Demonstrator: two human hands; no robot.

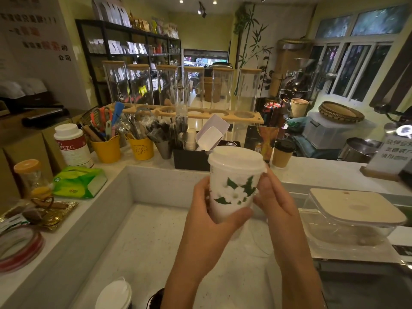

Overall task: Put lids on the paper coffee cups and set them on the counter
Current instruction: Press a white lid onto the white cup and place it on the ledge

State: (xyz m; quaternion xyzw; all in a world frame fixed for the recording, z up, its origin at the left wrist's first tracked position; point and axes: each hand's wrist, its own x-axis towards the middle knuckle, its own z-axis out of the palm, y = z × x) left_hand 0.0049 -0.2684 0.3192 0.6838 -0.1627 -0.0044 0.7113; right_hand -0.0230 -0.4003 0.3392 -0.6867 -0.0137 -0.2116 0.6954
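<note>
White floral paper cup (231,192) held up in the air above the lower bench (156,230), white lid (236,160) already seated on its rim. Left hand (211,210) wrapped round the body to steady it; right hand (269,197) closed against the far side, fingertips at the lid edge, probably to press the seal. Brown lidded cup (282,153) already parked on the raised bench (323,169).
</note>
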